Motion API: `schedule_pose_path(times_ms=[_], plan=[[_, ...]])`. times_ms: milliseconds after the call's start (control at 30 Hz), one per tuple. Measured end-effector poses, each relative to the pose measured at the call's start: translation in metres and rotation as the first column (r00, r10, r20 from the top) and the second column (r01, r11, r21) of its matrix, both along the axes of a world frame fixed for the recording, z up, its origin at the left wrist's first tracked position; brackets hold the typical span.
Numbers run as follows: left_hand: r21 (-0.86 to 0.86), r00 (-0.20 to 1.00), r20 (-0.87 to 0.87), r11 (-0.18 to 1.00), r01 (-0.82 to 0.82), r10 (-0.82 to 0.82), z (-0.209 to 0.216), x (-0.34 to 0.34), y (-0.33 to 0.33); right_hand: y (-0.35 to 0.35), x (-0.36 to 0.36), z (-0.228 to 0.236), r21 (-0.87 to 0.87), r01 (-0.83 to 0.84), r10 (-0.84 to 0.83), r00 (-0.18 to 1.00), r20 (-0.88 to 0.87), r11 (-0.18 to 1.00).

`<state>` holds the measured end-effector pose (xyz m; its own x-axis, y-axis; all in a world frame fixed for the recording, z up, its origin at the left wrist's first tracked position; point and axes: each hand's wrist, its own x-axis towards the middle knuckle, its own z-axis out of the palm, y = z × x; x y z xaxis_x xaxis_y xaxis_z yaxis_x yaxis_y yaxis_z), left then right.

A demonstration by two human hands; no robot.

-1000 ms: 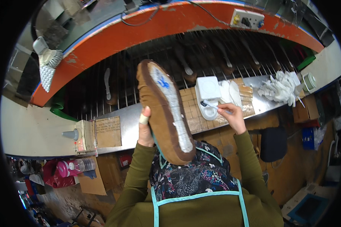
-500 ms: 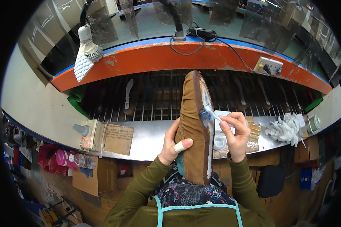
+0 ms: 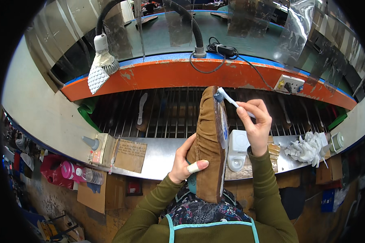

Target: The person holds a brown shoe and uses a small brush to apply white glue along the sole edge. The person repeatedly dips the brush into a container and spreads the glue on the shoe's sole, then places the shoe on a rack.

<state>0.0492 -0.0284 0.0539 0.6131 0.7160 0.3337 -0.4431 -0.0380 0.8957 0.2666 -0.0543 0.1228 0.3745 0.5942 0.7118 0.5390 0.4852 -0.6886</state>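
A brown suede shoe [image 3: 208,166] stands on end in front of my lap, its toe up and its underside turned to the right. My left hand [image 3: 183,163] is wrapped round its lower left side, with pale tape on the thumb. Between the thumb and fingers of my right hand [image 3: 257,123] is a white-handled brush [image 3: 230,99]. Its bluish bristles touch the sole edge close to the toe. Shiny wet-looking patches run along that edge. A white plastic container [image 3: 239,150] with a round well sits on the ledge below my right hand.
Behind the shoe runs a dark rack of metal rods [image 3: 174,109], under an orange beam [image 3: 162,75]. A lamp [image 3: 103,67] hangs at the left. Crumpled white gloves or cloths [image 3: 307,148] lie on the metal ledge [image 3: 156,156] at right; cardboard [image 3: 130,156] lies at left.
My right hand has carried the brush up the sole edge, from about mid-forefoot to the toe. The left hand keeps its hold on the shoe. The whole view has shifted slightly.
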Motion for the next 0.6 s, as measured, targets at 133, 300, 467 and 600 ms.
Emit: schedule_pose_path(times_ms=[133,300,467,600], plan=[[-0.034,1.000,0.008,0.999,0.013,-0.013,0.002,0.000,0.004,0.007,0.007,0.005,0.080,0.023,-0.031,0.995,0.092,0.996],[-0.134,0.999,0.025,0.990,0.032,-0.028,-0.002,0.003,0.011,0.002,0.014,-0.011,0.026,-0.095,0.090,0.983,0.159,0.995],[-0.179,1.000,-0.022,0.984,0.016,-0.020,0.003,0.007,0.011,-0.006,0.016,-0.029,-0.027,-0.069,0.073,0.976,0.206,0.997],[-0.242,0.997,-0.066,0.970,0.023,-0.040,0.008,0.006,0.010,-0.013,0.017,-0.041,-0.059,-0.030,0.043,0.970,0.240,0.998]])
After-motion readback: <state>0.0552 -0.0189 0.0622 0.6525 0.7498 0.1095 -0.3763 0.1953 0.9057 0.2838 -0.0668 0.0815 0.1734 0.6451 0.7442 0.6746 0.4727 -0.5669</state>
